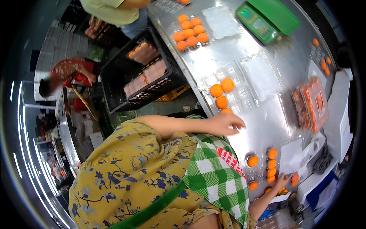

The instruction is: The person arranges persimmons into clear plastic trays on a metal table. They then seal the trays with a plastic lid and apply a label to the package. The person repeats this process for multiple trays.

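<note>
Left hand (227, 125): we see it over the near edge of the counter (263, 129), blurred, its fingers loosely bent and open. Right hand (282, 181): reaches low to the right, among loose oranges; its fingers are small and partly hidden, and we cannot tell whether they grip one.

Just beside our left hand, a clear tray (240, 82) lies on the counter with a few oranges (216, 90) along its near side, other hollows bare. Near our right hand, more oranges (272, 164) sit in clear trays, one group in a row; a white sheet (290, 155) lies just beyond.

Farther out, a second white sheet (263, 76) lies beside the part-filled tray, and a stack of packed trays (310, 105) stands toward the far side. Toward the upper end of the counter we note a well-filled tray of oranges (188, 33) and a green scale (257, 21), display lit.

Off the counter's left side: a black crate (108, 89) holding packs. A person in red (72, 72) is well apart from us.
</note>
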Tool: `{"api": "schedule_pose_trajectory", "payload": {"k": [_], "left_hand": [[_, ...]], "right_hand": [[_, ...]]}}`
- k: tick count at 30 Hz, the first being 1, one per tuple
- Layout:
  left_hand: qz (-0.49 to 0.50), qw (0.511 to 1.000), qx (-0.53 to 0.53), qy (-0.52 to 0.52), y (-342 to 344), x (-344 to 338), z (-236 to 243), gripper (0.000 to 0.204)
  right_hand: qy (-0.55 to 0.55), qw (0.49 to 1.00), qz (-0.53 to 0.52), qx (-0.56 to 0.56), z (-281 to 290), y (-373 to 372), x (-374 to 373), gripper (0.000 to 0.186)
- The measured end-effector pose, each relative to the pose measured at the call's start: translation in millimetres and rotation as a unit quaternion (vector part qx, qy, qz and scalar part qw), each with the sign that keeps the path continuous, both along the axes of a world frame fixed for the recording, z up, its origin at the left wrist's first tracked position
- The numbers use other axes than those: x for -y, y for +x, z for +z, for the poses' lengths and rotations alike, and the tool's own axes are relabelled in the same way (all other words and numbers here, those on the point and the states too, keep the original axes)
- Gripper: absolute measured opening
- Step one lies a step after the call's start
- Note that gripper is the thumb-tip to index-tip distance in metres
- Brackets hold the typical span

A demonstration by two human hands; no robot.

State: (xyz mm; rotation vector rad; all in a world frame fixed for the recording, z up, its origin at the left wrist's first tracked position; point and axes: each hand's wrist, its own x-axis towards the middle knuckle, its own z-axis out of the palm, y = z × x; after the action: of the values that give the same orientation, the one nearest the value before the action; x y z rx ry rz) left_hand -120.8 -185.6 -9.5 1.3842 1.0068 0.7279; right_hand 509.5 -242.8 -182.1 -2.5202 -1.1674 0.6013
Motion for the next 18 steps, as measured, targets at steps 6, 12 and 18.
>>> {"api": "schedule_pose_trajectory", "payload": {"k": [6, 12, 18], "left_hand": [[0.467, 0.884, -0.001, 0.032, -199, 34, -5, 0.014], [0.484, 0.745, -0.445, -0.108, -416, 119, -98, 0.036], [0.469, 0.746, -0.454, -0.132, -485, 157, -198, 0.068]], "right_hand": [[-0.02, 0.973, 0.074, 0.217, 81, -64, 5, 0.051], [-0.056, 0.967, 0.061, 0.242, 172, -142, -3, 0.048], [0.003, 0.973, 0.12, 0.196, 193, -198, -41, 0.039]]}}
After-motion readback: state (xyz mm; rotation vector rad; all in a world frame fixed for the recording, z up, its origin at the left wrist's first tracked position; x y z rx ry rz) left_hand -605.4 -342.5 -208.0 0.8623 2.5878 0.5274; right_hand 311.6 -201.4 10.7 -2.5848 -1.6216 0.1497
